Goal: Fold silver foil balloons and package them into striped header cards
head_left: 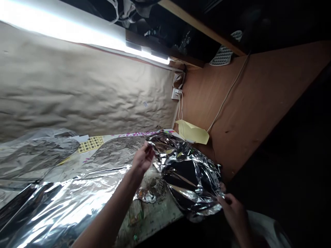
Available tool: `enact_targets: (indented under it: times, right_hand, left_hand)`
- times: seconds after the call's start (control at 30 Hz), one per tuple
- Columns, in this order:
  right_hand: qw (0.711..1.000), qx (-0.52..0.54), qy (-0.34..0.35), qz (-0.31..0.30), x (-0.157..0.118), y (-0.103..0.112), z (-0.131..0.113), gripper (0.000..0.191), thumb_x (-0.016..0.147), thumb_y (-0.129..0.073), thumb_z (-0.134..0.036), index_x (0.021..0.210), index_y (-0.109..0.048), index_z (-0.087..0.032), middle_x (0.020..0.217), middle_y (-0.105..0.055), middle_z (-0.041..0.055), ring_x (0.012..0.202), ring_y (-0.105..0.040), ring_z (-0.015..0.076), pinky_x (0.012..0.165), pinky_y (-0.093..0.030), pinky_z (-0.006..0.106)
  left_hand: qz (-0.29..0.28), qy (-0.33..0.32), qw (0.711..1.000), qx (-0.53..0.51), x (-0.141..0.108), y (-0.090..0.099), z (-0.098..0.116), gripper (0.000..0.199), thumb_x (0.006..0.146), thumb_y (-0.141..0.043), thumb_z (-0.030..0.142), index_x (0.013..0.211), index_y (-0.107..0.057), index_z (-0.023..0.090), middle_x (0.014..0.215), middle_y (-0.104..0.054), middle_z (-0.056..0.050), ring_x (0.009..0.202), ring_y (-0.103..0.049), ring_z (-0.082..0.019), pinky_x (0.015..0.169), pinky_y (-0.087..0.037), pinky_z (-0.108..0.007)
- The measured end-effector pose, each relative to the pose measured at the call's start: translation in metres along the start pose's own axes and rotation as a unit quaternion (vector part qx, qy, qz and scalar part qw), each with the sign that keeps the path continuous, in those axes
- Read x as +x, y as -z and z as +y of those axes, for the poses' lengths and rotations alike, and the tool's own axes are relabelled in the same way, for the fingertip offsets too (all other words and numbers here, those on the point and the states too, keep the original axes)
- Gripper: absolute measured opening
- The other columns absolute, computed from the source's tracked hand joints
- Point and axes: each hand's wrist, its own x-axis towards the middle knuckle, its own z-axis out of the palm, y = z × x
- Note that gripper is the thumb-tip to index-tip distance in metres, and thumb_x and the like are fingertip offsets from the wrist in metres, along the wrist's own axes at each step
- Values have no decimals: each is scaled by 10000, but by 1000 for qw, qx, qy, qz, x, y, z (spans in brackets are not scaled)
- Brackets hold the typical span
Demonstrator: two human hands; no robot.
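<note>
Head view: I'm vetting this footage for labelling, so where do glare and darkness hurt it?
Head view: the light strip blows out to white at upper left; the crumpled foil sheet throws hard glare and black reflections; the lower right corner sinks into shadow around one hand.

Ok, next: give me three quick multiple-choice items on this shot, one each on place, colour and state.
1. Where is the white wall socket?
A) Where the brown-paper wall meets the wooden panel
B) Under the foil
C) On a sleeve

2. What colour is the folded paper near the socket?
A) Blue
B) Red
C) Pale yellow

3. What state is the foil sheet in?
A) Flat and untouched
B) Crumpled, gripped by the left hand and right hand
C) Rolled on a tube

Answers:
1. A, it sits at that corner.
2. C, the paper shows pale yellow.
3. B, both hands hold its creased edges.
</note>
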Motion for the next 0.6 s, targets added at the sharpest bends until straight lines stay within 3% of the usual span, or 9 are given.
enact_targets:
  times: [0.1,0.17,0.23,0.3,0.37,0.43,0.5,0.6]
  right_hand:
    - [998,2,44,46,-8,2,9,611,609,-598,-634,971,-662,-146,920,-689,165,761,-658,337,650,-516,445]
    - [984,22,126,121,-12,0,-13,764,672,-626,-609,1248,-567,-109,1196,-605,219,982,-639,359,789,-529,469]
    - [964,47,233,118,-6,-10,-54,634,809,-575,-546,1305,-545,-153,1312,-559,179,1158,-574,332,936,-487,456]
    - [941,60,331,-31,14,-33,-104,435,932,-435,-453,1235,-605,-192,1301,-593,116,1201,-561,259,1001,-458,393]
    - [917,-58,356,-171,47,-66,-149,430,972,-336,-385,1221,-621,-179,1218,-645,105,1136,-603,219,974,-468,359]
    - [901,-111,365,-206,82,-102,-177,369,944,-441,-367,1160,-661,-164,1125,-684,109,1092,-618,228,981,-451,370]
    - [889,-158,365,-228,109,-130,-187,296,887,-571,-337,1077,-685,-142,1080,-694,124,1054,-626,234,962,-452,374]
    - [877,-216,361,-234,130,-150,-181,246,856,-637,-292,1022,-676,-116,1048,-693,118,983,-645,220,919,-474,401]
  left_hand:
    - [25,-17,999,-28,1,19,40,285,964,-466,203,684,-494,156,543,-544,36,452,-508,-54,528,-466,-163]
    - [16,-20,999,-24,-10,27,48,241,953,-493,223,732,-544,141,579,-582,21,474,-544,-71,526,-483,-184]
    - [-7,-19,1000,-5,-24,30,42,133,902,-584,225,823,-604,119,665,-635,-3,510,-582,-82,515,-486,-186]
    - [-41,-21,999,19,-38,27,34,133,807,-699,201,871,-635,102,746,-662,-23,524,-596,-84,504,-486,-183]
    - [-69,-36,996,37,-47,22,33,204,715,-776,187,835,-636,100,772,-662,-28,516,-590,-87,495,-489,-193]
    - [-73,-80,994,33,-53,22,47,215,695,-784,200,804,-617,119,764,-649,-9,524,-584,-82,512,-493,-193]
    - [-50,-147,988,10,-58,34,75,178,726,-741,196,810,-592,147,742,-629,27,550,-577,-61,541,-479,-162]
    - [14,-231,973,2,-75,78,122,144,739,-657,92,846,-584,153,724,-618,51,581,-570,-43,533,-429,-115]
